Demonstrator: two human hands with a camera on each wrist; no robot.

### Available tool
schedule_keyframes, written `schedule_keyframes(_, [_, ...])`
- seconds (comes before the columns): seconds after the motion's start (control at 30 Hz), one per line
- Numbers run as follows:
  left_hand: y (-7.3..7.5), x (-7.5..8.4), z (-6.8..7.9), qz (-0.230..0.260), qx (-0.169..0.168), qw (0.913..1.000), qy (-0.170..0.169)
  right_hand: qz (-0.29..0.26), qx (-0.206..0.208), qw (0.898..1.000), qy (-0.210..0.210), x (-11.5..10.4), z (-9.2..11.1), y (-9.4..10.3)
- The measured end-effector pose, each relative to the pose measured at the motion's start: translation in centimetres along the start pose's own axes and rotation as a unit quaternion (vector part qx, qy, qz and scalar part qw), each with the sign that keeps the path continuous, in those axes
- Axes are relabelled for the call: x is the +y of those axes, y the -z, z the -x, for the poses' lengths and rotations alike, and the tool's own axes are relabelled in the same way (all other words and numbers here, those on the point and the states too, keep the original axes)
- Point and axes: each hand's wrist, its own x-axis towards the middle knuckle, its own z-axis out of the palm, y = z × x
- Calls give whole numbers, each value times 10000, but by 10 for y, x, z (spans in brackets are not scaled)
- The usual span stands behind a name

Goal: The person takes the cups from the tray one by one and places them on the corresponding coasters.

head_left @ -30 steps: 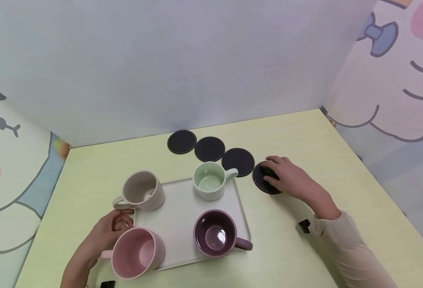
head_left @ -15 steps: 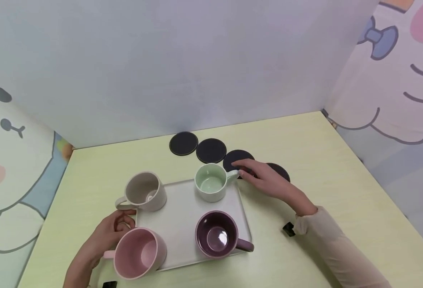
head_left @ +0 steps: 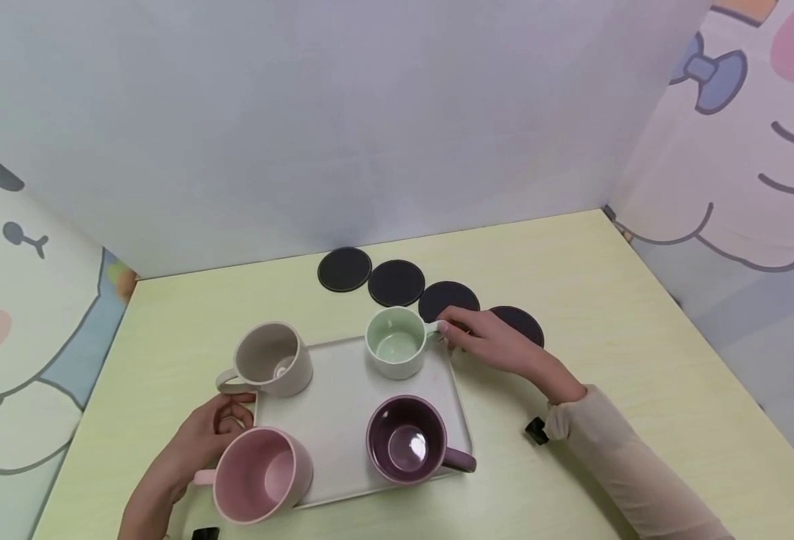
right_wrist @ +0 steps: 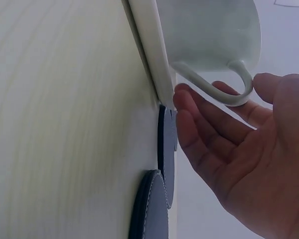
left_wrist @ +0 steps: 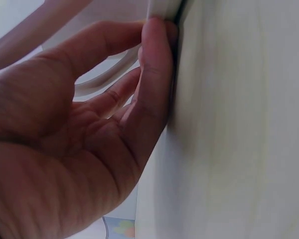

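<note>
Left hand [head_left: 203, 436] grip: narrow pinch on white tray [head_left: 339, 412]. Right hand [head_left: 490, 341]: pinching mint-green mug [head_left: 394, 351] handle [right_wrist: 209, 88]. Four mugs [head_left: 404, 439], four coasters [head_left: 397, 283], one tray.

Left hand [head_left: 203, 435] pinches, right hand [head_left: 486, 337] half-curled.

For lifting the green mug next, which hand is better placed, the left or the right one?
Probably the right hand: its thumb is at the handle of the green mug. The left hand is across the white tray, at its opposite edge, near the pink mug.
</note>
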Motion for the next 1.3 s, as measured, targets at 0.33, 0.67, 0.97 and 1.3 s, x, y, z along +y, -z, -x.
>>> schedule_keyframes(0.33, [-1,2,2,27,5,10000,-8,-877,-318,9954,-195,0,-6,-6])
schedule_keyframes(0.67, [-1,5,3,2,12,10000,29,-1619,28,9867,-128,0,-1,-15])
schedule_keyframes(0.97, [-2,7,5,35,-3,10000,50,-1801,295,9831,-163,-9,7,-7])
schedule_keyframes(1.3, [0,6,5,95,-59,9999,-8,-1784,718,9804,-435,-15,38,24])
